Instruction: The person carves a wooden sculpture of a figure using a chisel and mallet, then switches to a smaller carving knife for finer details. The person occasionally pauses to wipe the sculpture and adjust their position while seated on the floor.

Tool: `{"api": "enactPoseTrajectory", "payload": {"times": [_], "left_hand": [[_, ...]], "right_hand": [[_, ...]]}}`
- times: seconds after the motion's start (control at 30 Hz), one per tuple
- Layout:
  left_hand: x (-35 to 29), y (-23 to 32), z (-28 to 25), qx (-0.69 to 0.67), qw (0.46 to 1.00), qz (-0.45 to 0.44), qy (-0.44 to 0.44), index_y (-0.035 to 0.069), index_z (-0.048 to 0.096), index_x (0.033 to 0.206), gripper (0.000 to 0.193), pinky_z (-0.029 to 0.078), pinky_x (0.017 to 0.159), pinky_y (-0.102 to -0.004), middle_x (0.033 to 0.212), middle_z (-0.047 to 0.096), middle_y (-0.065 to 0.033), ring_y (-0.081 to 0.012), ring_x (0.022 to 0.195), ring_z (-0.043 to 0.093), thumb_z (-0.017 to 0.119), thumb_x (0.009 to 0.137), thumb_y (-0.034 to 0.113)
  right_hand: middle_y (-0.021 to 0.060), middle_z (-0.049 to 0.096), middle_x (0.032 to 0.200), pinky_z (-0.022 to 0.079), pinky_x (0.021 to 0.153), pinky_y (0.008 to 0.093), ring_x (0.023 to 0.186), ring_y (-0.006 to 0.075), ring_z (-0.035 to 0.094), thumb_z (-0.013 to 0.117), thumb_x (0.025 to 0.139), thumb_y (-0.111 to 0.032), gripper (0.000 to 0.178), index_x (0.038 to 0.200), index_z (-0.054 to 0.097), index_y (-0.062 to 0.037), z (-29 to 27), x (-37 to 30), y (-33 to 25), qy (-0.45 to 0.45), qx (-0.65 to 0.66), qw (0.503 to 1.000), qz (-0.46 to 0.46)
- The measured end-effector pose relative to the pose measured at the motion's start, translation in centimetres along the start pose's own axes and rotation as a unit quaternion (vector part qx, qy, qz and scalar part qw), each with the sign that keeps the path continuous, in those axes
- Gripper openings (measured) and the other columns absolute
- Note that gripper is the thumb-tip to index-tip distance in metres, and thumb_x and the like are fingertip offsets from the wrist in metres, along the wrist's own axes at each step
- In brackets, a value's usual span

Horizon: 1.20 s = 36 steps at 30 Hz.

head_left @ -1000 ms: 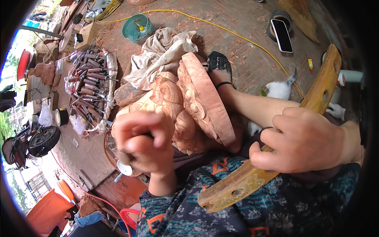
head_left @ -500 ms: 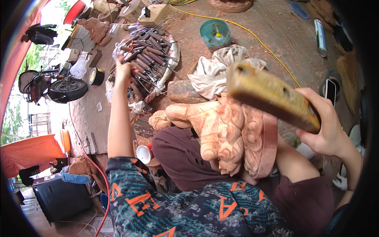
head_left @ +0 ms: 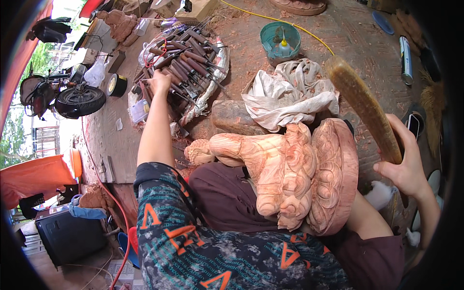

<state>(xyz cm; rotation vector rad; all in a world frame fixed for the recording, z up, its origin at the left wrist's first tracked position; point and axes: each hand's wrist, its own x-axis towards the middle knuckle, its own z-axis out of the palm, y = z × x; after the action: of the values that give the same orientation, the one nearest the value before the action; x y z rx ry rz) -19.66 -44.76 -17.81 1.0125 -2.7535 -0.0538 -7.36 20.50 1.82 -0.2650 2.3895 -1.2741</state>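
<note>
Chisels are heaped in cloth-edged tray, mostly right of nearer left grip, many slanted lengthwise toward tray's right edge; left closure can't be told. Curved bar is clasped in right grip.

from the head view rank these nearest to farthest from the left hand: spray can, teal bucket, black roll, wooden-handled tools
1. Wooden-handled tools: at the left hand, in its pile.
2. Black roll: a little left of it.
3. Teal bucket: up and right, past the tools.
4. Spray can: near the far right edge.
</note>
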Motion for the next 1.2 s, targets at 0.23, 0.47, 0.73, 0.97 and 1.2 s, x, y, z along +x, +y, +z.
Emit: {"api": "enactPoseTrajectory", "payload": {"times": [0.23, 0.47, 0.73, 0.97, 1.2], "left_hand": [[0.0, -3.5, 1.0, 0.069, 0.997, 0.003, -0.022, -0.003, 0.066, 0.106, 0.044, 0.049, 0.092, -0.0428, 0.107, 0.067, -0.0252, -0.0380, 0.102, 0.065, 0.062, 0.075, 0.029], [-2.5, 8.0, -8.0, -0.663, 0.743, -0.070, -0.067, 0.007, 0.055, 0.103, 0.025, 0.045, 0.057, -0.0289, 0.073, 0.045, -0.0031, -0.0161, 0.066, 0.049, 0.044, 0.092, 0.026], [-26.4, 27.0, -17.0, -0.784, 0.279, 0.055, -0.552, 0.003, 0.052, 0.100, 0.022, 0.033, 0.053, -0.0273, 0.071, 0.040, -0.0018, -0.0140, 0.063, 0.037, 0.046, 0.089, 0.021], [-30.2, 28.7, -17.0, -0.742, 0.428, 0.025, -0.515, 0.012, 0.054, 0.085, 0.031, 0.021, 0.039, -0.0207, 0.059, 0.032, 0.0057, -0.0060, 0.047, 0.026, 0.049, 0.097, 0.041], [-31.6, 29.1, -17.2, -0.736, 0.517, 0.036, -0.435, 0.012, 0.050, 0.082, 0.027, 0.021, 0.040, -0.0196, 0.059, 0.033, 0.0064, -0.0040, 0.046, 0.028, 0.054, 0.095, 0.035]], "right_hand": [[0.0089, 0.060, 0.104, 0.044, 0.089, 0.0288, 0.097, 0.0148, 0.055, 0.069, 0.061, -0.005, 0.066, 0.124, 0.051, 0.0042, -0.1, 0.9, -1.7, -0.006, 0.049, 0.998, 0.034], [0.0118, 0.065, 0.096, 0.049, 0.083, 0.0304, 0.090, 0.0156, 0.061, 0.071, 0.065, -0.010, 0.063, 0.124, 0.053, 0.0049, -1.1, 2.1, -0.3, 0.004, -0.004, 1.000, -0.027], [0.0081, 0.062, 0.090, 0.046, 0.067, 0.0279, 0.075, 0.0125, 0.055, 0.069, 0.083, -0.024, 0.043, 0.116, 0.056, 0.0007, -2.9, 5.6, -3.8, -0.101, -0.057, 0.993, 0.009], [0.0054, 0.059, 0.080, 0.046, 0.058, 0.0269, 0.065, 0.0117, 0.054, 0.067, 0.086, -0.038, 0.043, 0.106, 0.058, -0.0009, -3.1, 8.9, -2.3, -0.091, -0.049, 0.995, 0.000], [0.0057, 0.059, 0.074, 0.046, 0.053, 0.0259, 0.061, 0.0118, 0.055, 0.068, 0.086, -0.040, 0.043, 0.100, 0.059, -0.0009, -2.7, 8.3, -4.2, -0.032, -0.050, 0.998, 0.004]]}}
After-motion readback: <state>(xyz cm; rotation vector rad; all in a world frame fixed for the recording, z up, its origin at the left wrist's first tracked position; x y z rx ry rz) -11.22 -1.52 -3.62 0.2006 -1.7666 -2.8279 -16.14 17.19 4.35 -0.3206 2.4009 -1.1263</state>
